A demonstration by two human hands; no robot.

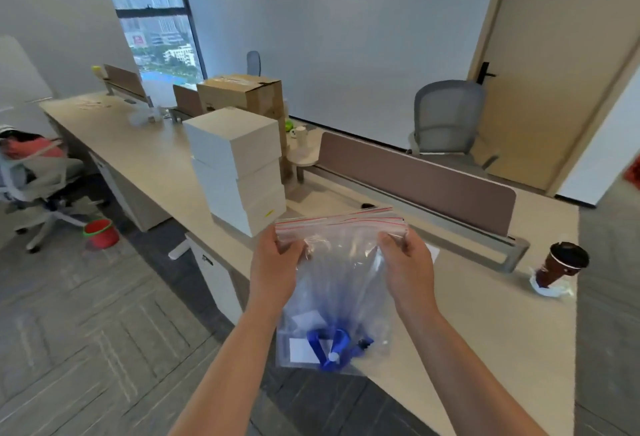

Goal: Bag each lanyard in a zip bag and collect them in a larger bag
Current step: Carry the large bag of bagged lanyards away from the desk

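Forearms stretched over desk (pixel 485 314) edge. Large bag (pixel 341 283) hung between hands, above desk. Blue lanyard (pixel 322 349) in small bag (pixel 301 349) already sat at bottom, so collecting looked well along. More lanyards to pack: none visible. Left hand (pixel 277 262) and right hand (pixel 407 262) each pinched top corner, fingers curled on red zip strip. Zip sealed or not: unclear.

large bag (pixel 341 262): clear plastic, red-lined zip top, hanging upright above the bench (pixel 485 314) edge.
lanyard (pixel 323 349): blue strap, bunched at the large bag's bottom.
small bags (pixel 299 349): clear, white cards inside, beside the lanyard.
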